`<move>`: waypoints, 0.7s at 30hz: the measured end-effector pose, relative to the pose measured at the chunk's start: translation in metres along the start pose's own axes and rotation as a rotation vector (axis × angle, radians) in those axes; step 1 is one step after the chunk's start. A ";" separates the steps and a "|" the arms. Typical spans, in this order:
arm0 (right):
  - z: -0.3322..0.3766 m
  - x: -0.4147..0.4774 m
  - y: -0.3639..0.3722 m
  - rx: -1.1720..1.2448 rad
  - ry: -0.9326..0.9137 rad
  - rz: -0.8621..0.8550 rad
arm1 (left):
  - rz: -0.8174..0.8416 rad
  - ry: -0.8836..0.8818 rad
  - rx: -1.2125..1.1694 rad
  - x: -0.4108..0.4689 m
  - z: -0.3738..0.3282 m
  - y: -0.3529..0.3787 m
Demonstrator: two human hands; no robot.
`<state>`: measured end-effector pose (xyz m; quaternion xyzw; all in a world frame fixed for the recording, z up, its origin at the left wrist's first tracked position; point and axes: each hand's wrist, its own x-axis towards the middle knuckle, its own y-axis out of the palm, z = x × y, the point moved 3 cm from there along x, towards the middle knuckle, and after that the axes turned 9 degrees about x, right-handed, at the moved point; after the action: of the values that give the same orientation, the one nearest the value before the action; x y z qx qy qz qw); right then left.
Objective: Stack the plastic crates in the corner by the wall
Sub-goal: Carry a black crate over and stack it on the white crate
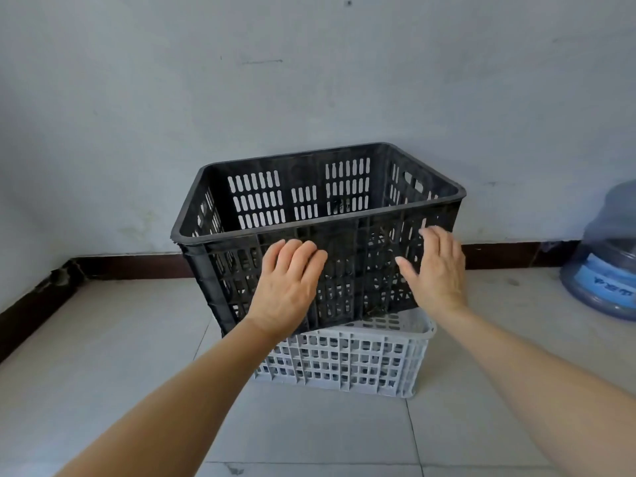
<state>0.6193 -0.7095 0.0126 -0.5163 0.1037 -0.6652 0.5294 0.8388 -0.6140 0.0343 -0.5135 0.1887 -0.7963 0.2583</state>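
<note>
A black slotted plastic crate [347,232] sits inside the top of a pale grey crate [347,363] on the tiled floor, turned slightly askew to it. My left hand [287,287] lies flat against the black crate's near wall, fingers together. Against the same wall farther right is my right hand [435,270], fingers spread and holding nothing. The black crate is empty inside. Most of the grey crate's interior is hidden under the black one.
A grey wall [309,80] with a dark skirting board [130,266] stands just behind the crates, and the corner [62,273] lies to the left. A blue water jug [605,256] rests on the floor at the right edge.
</note>
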 end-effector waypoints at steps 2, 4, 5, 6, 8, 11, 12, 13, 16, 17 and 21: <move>-0.010 -0.006 0.007 0.040 0.092 0.105 | 0.066 -0.005 -0.004 -0.013 -0.010 0.009; -0.020 -0.008 0.013 0.120 0.204 0.151 | 0.184 -0.124 0.028 -0.026 -0.007 0.020; -0.024 -0.007 0.014 0.170 0.259 0.152 | 0.237 -0.181 0.048 -0.032 -0.003 0.024; -0.026 -0.004 0.015 0.229 0.316 0.146 | 0.283 -0.211 0.071 -0.037 0.001 0.028; -0.029 0.004 0.019 0.363 0.424 0.132 | 0.361 -0.193 0.131 -0.045 0.009 0.034; -0.030 0.017 0.025 0.505 0.544 0.096 | 0.455 -0.103 0.213 -0.052 0.013 0.043; -0.029 0.021 0.027 0.503 0.562 0.078 | 0.459 -0.089 0.219 -0.053 0.013 0.044; -0.030 0.023 0.029 0.476 0.573 0.059 | 0.453 -0.078 0.223 -0.054 0.013 0.045; -0.040 0.028 0.030 0.423 0.613 -0.014 | 0.415 -0.058 0.236 -0.054 0.013 0.046; -0.042 0.028 0.030 0.457 0.627 -0.013 | 0.405 -0.054 0.243 -0.054 0.014 0.047; -0.045 0.027 0.033 0.576 0.618 -0.001 | 0.374 -0.056 0.240 -0.055 0.015 0.052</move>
<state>0.6062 -0.7634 -0.0146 -0.1232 0.0672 -0.7907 0.5958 0.8826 -0.6227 -0.0283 -0.4569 0.1770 -0.7368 0.4658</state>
